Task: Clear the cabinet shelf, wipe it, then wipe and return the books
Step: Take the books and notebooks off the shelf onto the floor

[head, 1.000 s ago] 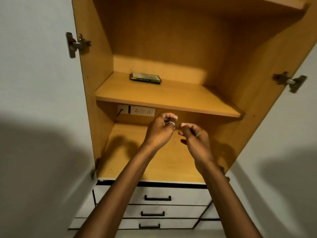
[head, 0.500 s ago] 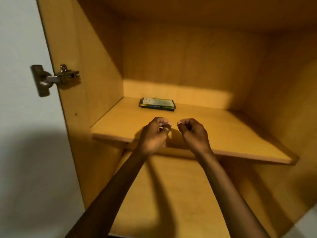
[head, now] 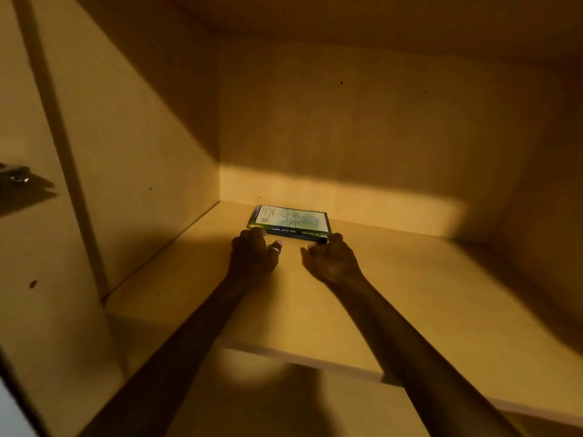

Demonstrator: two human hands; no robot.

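Book [head: 290, 220] lies flat on the cabinet shelf [head: 410, 294], cover up, near the back wall [head: 362, 137] and toward the left side, spine facing the viewer. Green-edged cover with pale artwork; spine text too small to read. Both arms reach in over the shelf from below. Left hand [head: 252, 255] sits at the book's near-left corner, fingers curled, knuckles up; fingertips look to be at or touching the corner, but whether the grip has actually closed on the book cannot be told from this angle. Ring [head: 275, 249] on one left finger. Right hand [head: 334, 258] is at the near-right corner of the book, fingers curled inward, one fingertip up against the spine end; grip likewise cannot be told, contact is likely but a real hold is not clear. Hands are apart from each other, with bare shelf between them. Left side panel [head: 142, 137] of the cabinet in shadow on top, lit lower down. Metal door hinge [head: 14, 176] at far left edge, blurred. Lower shelf [head: 252, 405] visible beneath the front edge, dim.
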